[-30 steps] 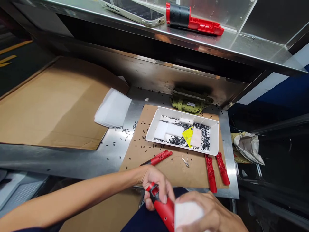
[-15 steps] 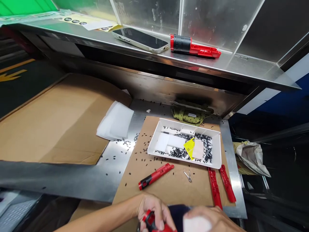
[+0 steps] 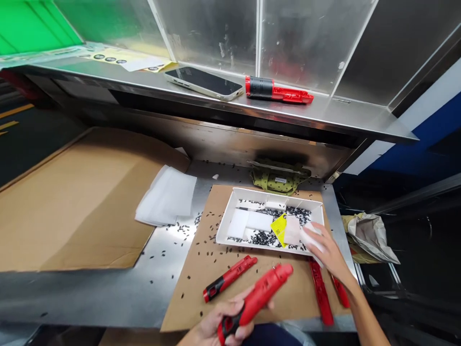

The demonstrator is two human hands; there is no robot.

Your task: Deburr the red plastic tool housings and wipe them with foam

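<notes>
Jutting from left fingers (image 3: 245, 330) is a red casing (image 3: 265, 292).

One head-worn camera is looking forward and down from above and behind the left grip (image 3: 220, 316) and right grip (image 3: 328, 249), viewing both at close range, while the tabletop (image 3: 108, 298) is spreading beneath and beyond them and a metal shelf (image 3: 342, 115) is showing farther off, above and beyond.
</notes>
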